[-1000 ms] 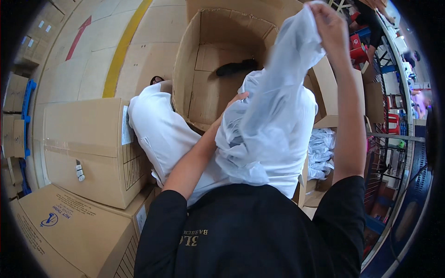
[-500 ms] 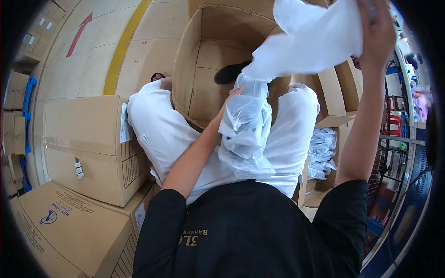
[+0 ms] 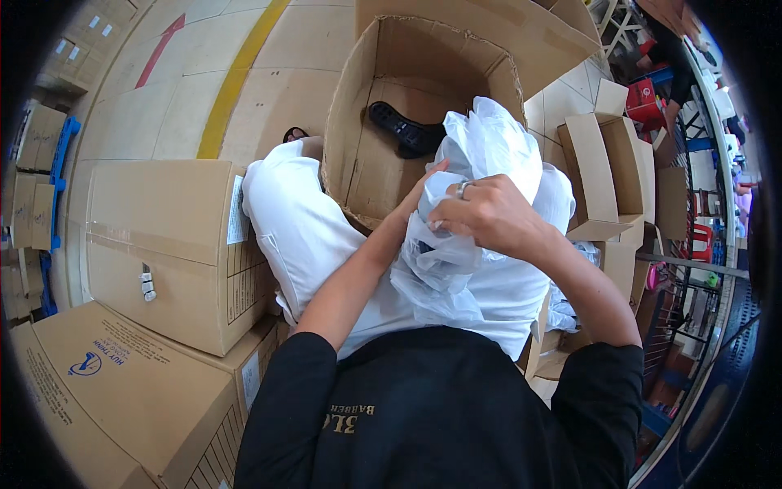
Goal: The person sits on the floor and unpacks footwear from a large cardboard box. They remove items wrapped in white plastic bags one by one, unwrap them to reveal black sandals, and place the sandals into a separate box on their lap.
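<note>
The left hand (image 3: 427, 184) grasps a bunch of plastic bags (image 3: 498, 147) from the side, its fingers mostly hidden by the film, seemingly to steady it while the right hand (image 3: 489, 216) pinches the plastic just beside it. The bags puff out beyond both grips and sag nearer the body onto the white trousers (image 3: 301, 204), which appear to bear their weight. Past the left hand, apart from it, a black shoe (image 3: 399, 126) lies inside the open box (image 3: 349, 134).

Both hands (image 3: 498, 213) hold translucent plastic (image 3: 494, 138) over white trousers (image 3: 297, 208).
</note>
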`<state>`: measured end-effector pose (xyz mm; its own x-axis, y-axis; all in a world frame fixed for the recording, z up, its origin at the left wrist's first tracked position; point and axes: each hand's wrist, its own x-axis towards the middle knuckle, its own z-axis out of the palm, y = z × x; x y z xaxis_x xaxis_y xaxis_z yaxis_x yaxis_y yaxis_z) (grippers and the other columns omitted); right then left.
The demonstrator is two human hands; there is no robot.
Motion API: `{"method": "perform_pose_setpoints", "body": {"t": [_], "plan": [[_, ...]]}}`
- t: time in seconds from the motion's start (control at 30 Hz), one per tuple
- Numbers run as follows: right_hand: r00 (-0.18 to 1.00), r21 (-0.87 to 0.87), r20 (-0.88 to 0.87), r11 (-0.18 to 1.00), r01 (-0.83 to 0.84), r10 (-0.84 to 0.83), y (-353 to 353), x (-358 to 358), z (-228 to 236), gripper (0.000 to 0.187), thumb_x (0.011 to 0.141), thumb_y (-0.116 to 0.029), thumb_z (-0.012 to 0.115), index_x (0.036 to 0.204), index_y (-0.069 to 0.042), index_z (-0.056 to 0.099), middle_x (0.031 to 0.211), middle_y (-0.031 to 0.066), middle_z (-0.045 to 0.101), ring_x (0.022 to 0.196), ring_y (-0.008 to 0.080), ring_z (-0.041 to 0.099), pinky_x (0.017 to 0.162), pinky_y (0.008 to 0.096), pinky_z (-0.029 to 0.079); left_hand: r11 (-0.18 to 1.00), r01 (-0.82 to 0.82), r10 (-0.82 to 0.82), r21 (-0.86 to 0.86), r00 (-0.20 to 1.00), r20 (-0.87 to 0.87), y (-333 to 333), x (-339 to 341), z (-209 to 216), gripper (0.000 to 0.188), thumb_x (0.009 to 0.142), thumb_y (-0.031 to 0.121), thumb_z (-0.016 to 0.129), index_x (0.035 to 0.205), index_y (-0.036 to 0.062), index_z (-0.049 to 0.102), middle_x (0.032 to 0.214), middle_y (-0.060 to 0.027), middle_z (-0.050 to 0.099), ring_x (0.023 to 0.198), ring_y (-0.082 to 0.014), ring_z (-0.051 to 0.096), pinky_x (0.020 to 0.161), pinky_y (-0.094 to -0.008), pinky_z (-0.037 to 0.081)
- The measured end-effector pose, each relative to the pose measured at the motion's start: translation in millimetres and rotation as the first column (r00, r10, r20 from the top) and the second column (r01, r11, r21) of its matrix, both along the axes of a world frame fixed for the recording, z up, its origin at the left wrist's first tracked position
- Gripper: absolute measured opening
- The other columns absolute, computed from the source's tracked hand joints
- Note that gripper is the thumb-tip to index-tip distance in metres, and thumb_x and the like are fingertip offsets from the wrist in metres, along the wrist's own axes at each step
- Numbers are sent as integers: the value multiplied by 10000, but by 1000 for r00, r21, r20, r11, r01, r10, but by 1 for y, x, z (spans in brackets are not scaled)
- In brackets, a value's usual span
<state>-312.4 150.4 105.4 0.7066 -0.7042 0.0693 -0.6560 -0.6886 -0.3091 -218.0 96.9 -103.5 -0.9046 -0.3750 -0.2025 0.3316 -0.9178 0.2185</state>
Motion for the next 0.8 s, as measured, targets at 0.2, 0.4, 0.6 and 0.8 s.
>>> {"method": "perform_pose_setpoints", "body": {"t": [0.2,0.4,0.6,0.8], "plan": [[900,124,313,953,278,-303,-6,-19,17,45,751,-86,662,790,-65,660,741,80,652,656,228,631,614,308,493,979,-148,176,-137,961,213,22,9,56,460,883,447,484,1131,64,540,1035,-91,604,901,-190,600,800,-339,499],[702,68,498,830,554,-509,-29,-41,35,90,803,-101,643,846,-23,654,831,55,681,790,129,646,712,251,483,987,67,-86,147,988,130,16,15,54,388,822,388,605,1047,73,594,939,-78,642,881,-171,610,827,-312,495],[473,-3,621,602,799,-625,-78,-74,52,169,826,-199,649,863,-36,670,769,28,663,693,80,575,652,235,453,975,-131,154,-177,980,124,14,2,38,569,793,291,639,1249,43,407,1100,-107,555,961,-206,577,846,-332,478],[419,-139,813,563,815,-406,-106,-105,72,213,826,-241,660,848,-30,676,692,3,615,620,49,524,565,197,408,804,-269,446,-530,862,240,15,16,50,825,716,208,700,1385,25,253,1316,-129,408,1199,-237,410,1005,-336,326]]}}
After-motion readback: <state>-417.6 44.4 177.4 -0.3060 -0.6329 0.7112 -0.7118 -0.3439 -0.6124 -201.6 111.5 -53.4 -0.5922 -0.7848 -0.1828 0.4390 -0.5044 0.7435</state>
